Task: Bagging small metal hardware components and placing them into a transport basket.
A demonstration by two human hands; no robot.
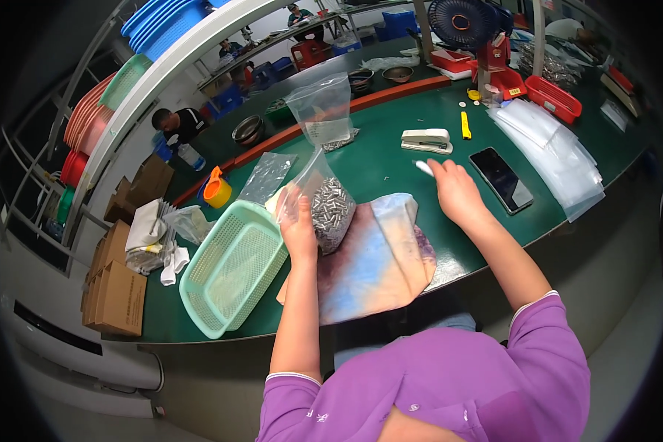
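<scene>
My left hand (pixel 297 225) is closed on the side of a clear plastic bag (pixel 332 210) filled with small silvery metal pieces. The bag stands upright on a tie-dyed cloth (pixel 372 269). To its left sits a mint-green plastic basket (pixel 236 259), with only its own mesh bottom showing. My right hand (pixel 454 190) pinches a small white pen-like object (pixel 423 169) above the green table. Just beyond that hand lies a cream stapler (pixel 427 141), and to its right a dark phone (pixel 501 180).
A second bag of metal pieces (pixel 324 118) stands farther back. Flat plastic bags (pixel 549 151) lie at the right, near a yellow cutter (pixel 465 125) and red trays (pixel 552 99). An orange cup (pixel 216 188) and cardboard boxes (pixel 118 295) are at the left. A person (pixel 180 127) sits beyond the table.
</scene>
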